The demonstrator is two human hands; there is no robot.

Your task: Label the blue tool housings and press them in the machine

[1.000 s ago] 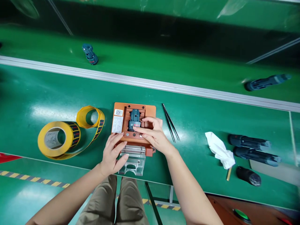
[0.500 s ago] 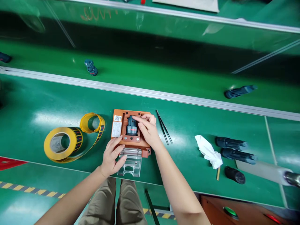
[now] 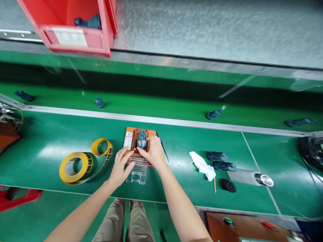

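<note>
Green matting covers the tabletop (image 3: 50, 151) where the work sits. The right hand (image 3: 153, 154) grips the small dark tool body (image 3: 141, 139) with thumb and fingertips, seated in the orange fixture (image 3: 131, 133); half a second ago its fingers lay over the top of the part, now they close on its lower end, so the part looks pressed home or about to lift. The left hand (image 3: 120, 167) stays spread on the fixture's near edge, clasping nothing, steadying it above the clear bracket (image 3: 137, 176). Beside them lie tweezers (image 3: 163, 151), a yellow tape roll (image 3: 74, 167), a white cloth (image 3: 203, 165). Since then the view has pulled back, showing a conveyor belt (image 3: 164, 107) and a red bin (image 3: 75, 30).
</note>
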